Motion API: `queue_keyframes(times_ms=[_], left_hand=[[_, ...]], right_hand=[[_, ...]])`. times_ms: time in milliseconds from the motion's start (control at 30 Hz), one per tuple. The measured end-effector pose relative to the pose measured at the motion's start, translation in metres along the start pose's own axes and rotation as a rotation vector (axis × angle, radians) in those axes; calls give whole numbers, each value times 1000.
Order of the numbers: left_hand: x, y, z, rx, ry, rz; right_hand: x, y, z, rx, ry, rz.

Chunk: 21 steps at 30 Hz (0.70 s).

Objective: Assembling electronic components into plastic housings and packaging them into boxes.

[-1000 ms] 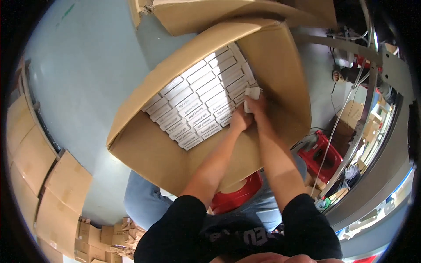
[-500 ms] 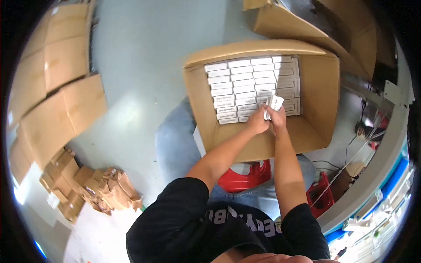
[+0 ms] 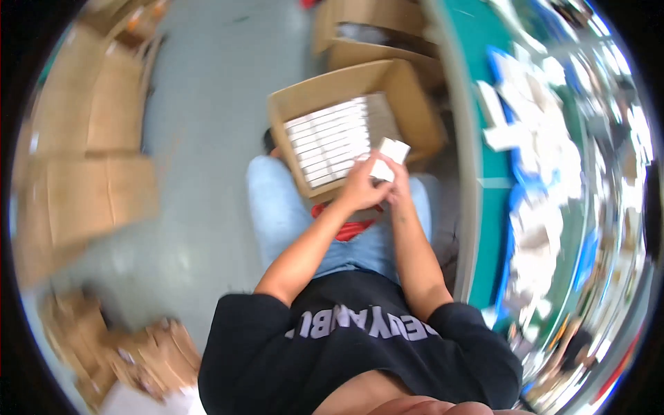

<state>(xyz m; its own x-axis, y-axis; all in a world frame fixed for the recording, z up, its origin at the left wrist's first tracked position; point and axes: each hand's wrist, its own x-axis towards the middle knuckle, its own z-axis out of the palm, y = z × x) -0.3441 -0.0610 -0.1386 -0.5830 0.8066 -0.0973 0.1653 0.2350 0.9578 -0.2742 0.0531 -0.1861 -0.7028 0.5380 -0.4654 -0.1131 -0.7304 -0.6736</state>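
Small white cardboard boxes are held between my two hands, just over the near right corner of a large open carton. My left hand closes on them from the left, and my right hand grips them from the right. How many boxes I hold is blurred. Inside the brown carton, rows of similar white boxes lie packed side by side, with brown cardboard showing along the right side. The carton stands in front of my knees.
To the right runs a green-topped workbench with white items and blue trays on it. More open cartons stand beyond mine. Large brown cartons line the left, with flattened cardboard at lower left. A red stool shows beneath me.
The view has swung to the right, bringing the workbench into sight. My hands have drawn back from the packed rows toward the carton's near edge, still holding white boxes.
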Motion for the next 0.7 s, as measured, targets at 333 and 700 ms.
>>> queue_keyframes(times_ms=[333, 700], left_hand=[[-96, 235, -25, -232, 340, 759], [-207, 410, 69, -631, -786, 1563]], right_hand=[[-144, -207, 117, 32, -429, -789], [-145, -443, -52, -1050, 468, -713]])
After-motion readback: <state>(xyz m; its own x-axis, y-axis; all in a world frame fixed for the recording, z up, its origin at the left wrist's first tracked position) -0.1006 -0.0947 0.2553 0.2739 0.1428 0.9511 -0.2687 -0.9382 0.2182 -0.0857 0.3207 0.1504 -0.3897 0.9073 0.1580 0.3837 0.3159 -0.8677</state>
